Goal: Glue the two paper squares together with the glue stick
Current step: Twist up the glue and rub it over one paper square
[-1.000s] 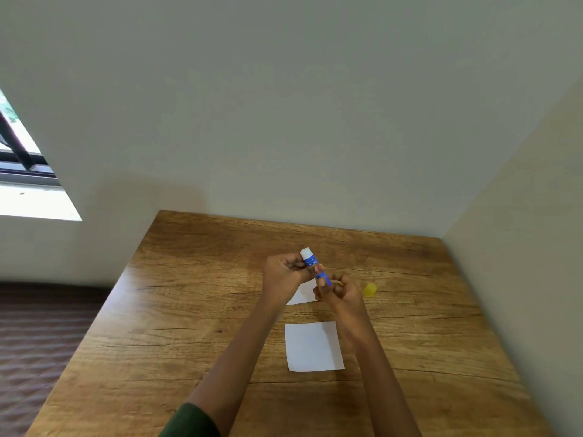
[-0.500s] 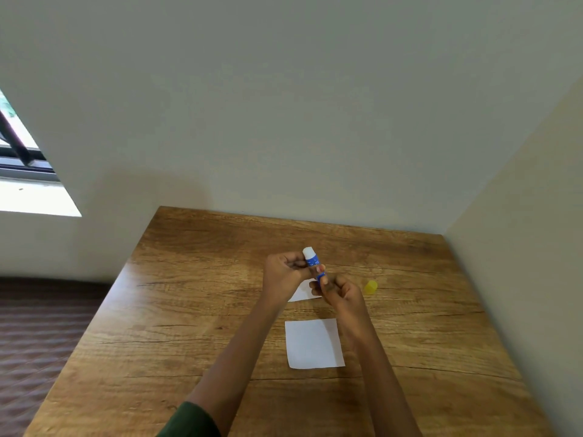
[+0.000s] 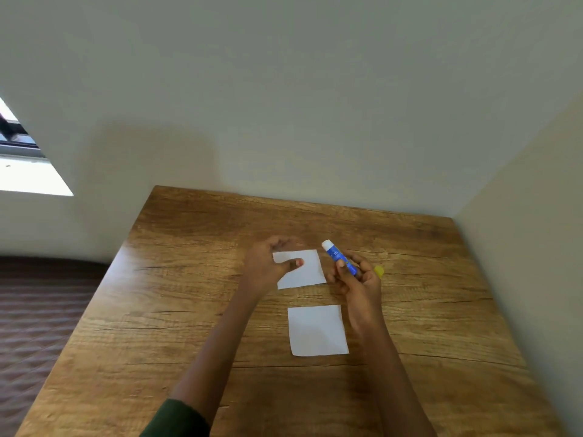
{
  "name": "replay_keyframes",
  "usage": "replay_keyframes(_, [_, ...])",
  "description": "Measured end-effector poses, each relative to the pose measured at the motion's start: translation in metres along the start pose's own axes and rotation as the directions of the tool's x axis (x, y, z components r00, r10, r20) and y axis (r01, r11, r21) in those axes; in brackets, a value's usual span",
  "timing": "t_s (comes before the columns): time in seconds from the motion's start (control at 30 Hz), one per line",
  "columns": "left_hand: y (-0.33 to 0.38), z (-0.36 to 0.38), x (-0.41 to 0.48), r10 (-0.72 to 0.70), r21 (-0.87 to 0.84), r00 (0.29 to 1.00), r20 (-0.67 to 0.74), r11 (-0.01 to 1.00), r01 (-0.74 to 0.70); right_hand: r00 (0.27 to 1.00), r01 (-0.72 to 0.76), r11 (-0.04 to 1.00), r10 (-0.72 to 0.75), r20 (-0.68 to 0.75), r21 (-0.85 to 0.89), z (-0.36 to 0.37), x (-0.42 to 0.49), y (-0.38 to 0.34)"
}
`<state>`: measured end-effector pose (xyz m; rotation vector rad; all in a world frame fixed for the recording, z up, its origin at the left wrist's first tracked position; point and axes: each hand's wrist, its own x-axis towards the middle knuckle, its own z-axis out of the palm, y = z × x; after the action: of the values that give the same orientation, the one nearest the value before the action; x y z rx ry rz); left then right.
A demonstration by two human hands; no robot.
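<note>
Two white paper squares lie on the wooden table (image 3: 195, 326). My left hand (image 3: 268, 266) grips the left edge of the far paper square (image 3: 307, 272), thumb on top of it. The near paper square (image 3: 317, 331) lies flat and untouched. My right hand (image 3: 358, 287) holds the blue glue stick (image 3: 339, 257) by its lower end, uncapped, its white tip pointing up and left, just right of the far square.
The yellow cap (image 3: 379, 271) of the glue stick lies on the table behind my right hand. Walls close the table in at the back and right. The floor drops away past the table's left edge.
My left hand has let go of the glue stick and moved down onto the far paper square. My right hand now holds the stick alone, shifted slightly right.
</note>
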<state>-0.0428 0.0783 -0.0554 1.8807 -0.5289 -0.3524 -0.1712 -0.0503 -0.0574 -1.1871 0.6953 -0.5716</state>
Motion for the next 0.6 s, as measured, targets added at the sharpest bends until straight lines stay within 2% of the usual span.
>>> replay_keyframes(0.07, [-0.012, -0.007, 0.004, 0.023, 0.200, 0.999, -0.028, 0.980, -0.017, 1.000, -0.009, 0.998, 0.010, -0.017, 0.063, 0.000, 0.001, 0.003])
replay_keyframes(0.13, [-0.022, -0.012, 0.003, -0.017, 0.402, 0.999, -0.030, 0.915, 0.028, 0.998, -0.035, 0.994, 0.039, -0.047, 0.100, 0.001, 0.002, 0.005])
replay_keyframes(0.2, [-0.027, -0.011, -0.001, -0.061, 0.522, 0.997, -0.041, 0.850, 0.074, 0.996, -0.061, 0.991, 0.068, -0.056, 0.121, 0.004, 0.005, 0.008])
replay_keyframes(0.33, [-0.026, 0.000, -0.005, -0.020, 0.593, 0.997, -0.073, 0.803, 0.059, 0.994, -0.088, 0.991, 0.094, -0.054, 0.104, 0.015, 0.010, 0.010])
replay_keyframes(0.47, [-0.032, 0.008, -0.009, 0.007, 0.631, 0.997, -0.081, 0.774, 0.046, 0.997, -0.057, 0.997, 0.060, -0.054, 0.046, 0.031, 0.016, 0.012])
replay_keyframes(0.53, [-0.034, 0.007, -0.008, 0.016, 0.618, 0.996, -0.084, 0.785, 0.039, 0.998, -0.049, 0.999, 0.048, -0.037, -0.016, 0.039, 0.019, 0.013])
replay_keyframes(0.6, [-0.035, 0.006, -0.007, 0.023, 0.600, 0.996, -0.083, 0.799, 0.032, 0.999, -0.039, 0.986, 0.033, -0.037, -0.164, 0.046, 0.022, 0.016])
